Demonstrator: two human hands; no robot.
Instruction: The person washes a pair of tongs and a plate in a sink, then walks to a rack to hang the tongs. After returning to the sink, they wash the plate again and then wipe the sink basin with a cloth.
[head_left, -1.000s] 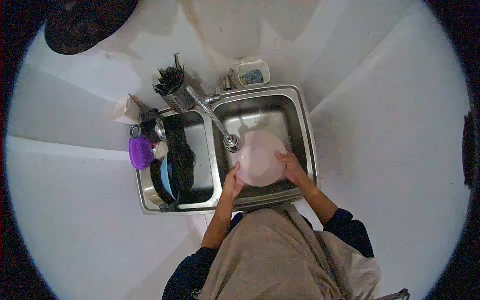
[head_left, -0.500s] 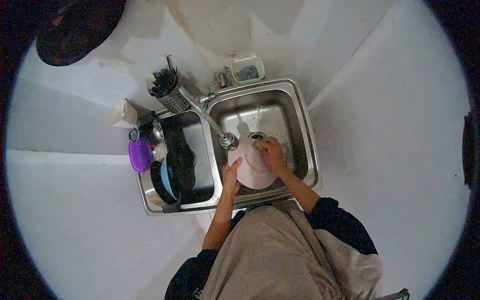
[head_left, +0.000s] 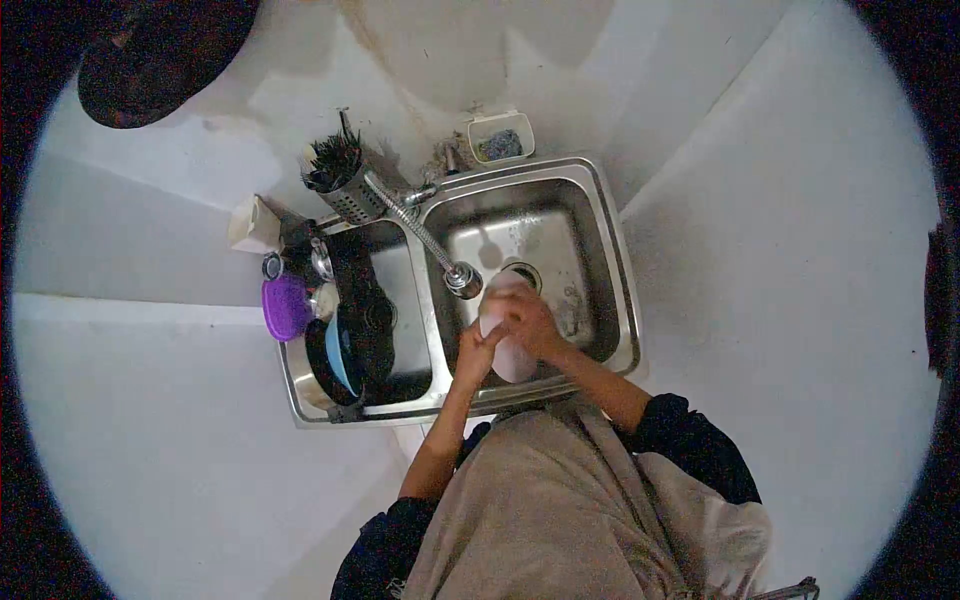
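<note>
Presently, the pale pink dish (head_left: 514,362) is tilted, showing a narrow oval outline, within the right sink basin (head_left: 575,245). The left hand (head_left: 477,352) grips its left edge; the right hand (head_left: 532,324) covers its middle, grip indeterminable.

"What has been altered within the past second?"

"The pink dish (head_left: 514,362), earlier shown broad to the camera, has been tipped toward edge-on."

"And the hold?"

"The right grip (head_left: 536,326), first placed at the dish's right rim, has been carried across its upper part, near the left grip (head_left: 475,356). The drain (head_left: 530,273), previously covered, has been partly exposed."
</note>
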